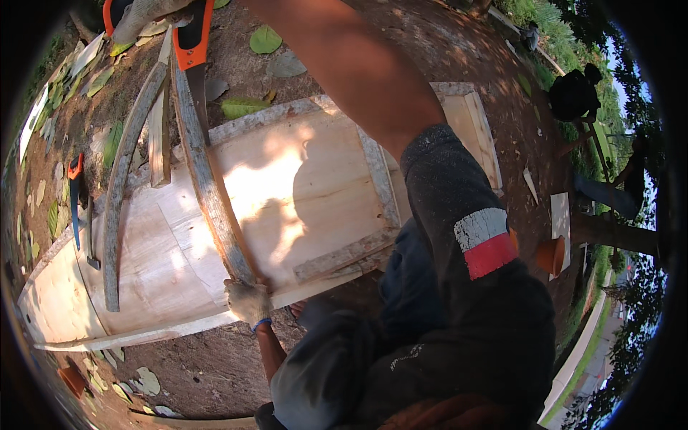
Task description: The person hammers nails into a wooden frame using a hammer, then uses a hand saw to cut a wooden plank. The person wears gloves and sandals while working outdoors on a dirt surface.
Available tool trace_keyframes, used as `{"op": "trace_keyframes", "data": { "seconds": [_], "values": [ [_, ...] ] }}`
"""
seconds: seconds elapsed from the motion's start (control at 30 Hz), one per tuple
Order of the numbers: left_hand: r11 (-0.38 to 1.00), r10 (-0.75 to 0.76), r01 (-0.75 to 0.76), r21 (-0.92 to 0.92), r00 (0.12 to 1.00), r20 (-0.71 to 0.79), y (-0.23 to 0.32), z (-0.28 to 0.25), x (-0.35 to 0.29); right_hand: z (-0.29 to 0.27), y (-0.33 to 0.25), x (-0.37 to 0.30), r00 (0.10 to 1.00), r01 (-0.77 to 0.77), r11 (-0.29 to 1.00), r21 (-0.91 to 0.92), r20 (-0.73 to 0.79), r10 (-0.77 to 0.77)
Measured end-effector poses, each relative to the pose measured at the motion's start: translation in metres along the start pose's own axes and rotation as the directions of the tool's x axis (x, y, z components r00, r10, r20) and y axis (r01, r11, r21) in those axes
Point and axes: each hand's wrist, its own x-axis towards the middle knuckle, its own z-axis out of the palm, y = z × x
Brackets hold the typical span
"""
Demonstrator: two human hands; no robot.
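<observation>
While our left hand [247, 301] wraps its gloved fingers around the near end of a wooden strip [211, 193] lying across the panel [337, 172], our right hand [143, 18], beyond the panel's far edge, seems closed on the handle of a saw [192, 54], though the view's rim hides part; the blade lies alongside the strip; we cannot tell whether any cut has begun; a crosspiece [378, 175] already spans the panel's right part; a curved strip [119, 186] and a short strip [158, 143] rest over its left part, apparently unfastened; the sawing, we judge, is unfinished.
</observation>
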Motion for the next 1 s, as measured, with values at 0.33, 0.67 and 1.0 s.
{"op": "trace_keyframes", "data": {
  "seconds": [0.33, 0.67, 1.0],
  "values": [
    [0.999, 0.045, -0.046, -0.024, 0.999, -0.029, 0.012, 0.001, -0.008, -0.003, 0.014, -0.017, 0.999, 0.049, 0.998, 0.045, 0.008, -0.049],
    [1.0, 0.0, 0.001, -0.028, 0.999, 0.046, 0.0, -0.001, 0.002, 0.026, 0.02, -0.012, 0.992, -0.12, 0.919, 0.377, 0.092, 0.091],
    [0.996, -0.044, 0.051, -0.069, 0.994, 0.097, 0.012, -0.013, -0.004, 0.018, 0.007, -0.026, 1.0, 0.004, 0.98, 0.197, -0.009, -0.002]
  ]
}}
